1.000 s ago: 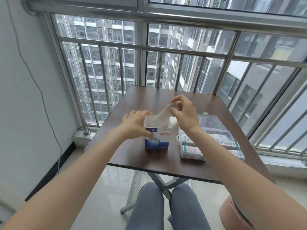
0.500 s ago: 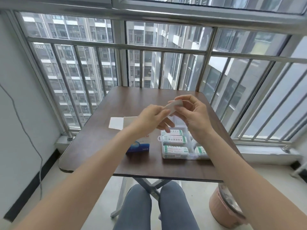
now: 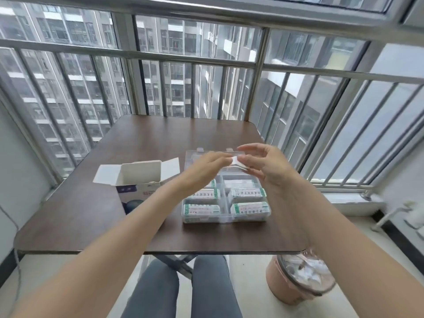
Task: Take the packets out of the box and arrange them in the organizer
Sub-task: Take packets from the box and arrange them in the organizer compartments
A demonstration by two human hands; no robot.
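Two hands, left hand [image 3: 207, 167] and right hand [image 3: 267, 166], pinching one white packet [image 3: 238, 162] over organizer [image 3: 226, 220] holding five packs [image 3: 249, 207]; box [image 3: 140, 177] sitting open.

quick count: one bench [image 3: 96, 216], one open box [image 3: 137, 180], one clear organizer [image 3: 226, 220], five labelled packets visible in it, more maybe hidden under arm. two hands, one bin [image 3: 298, 281] on floor.

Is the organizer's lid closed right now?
No: the clear organizer lies with its lid folded back flat on the table, and both hands hold a white packet above its open compartments.
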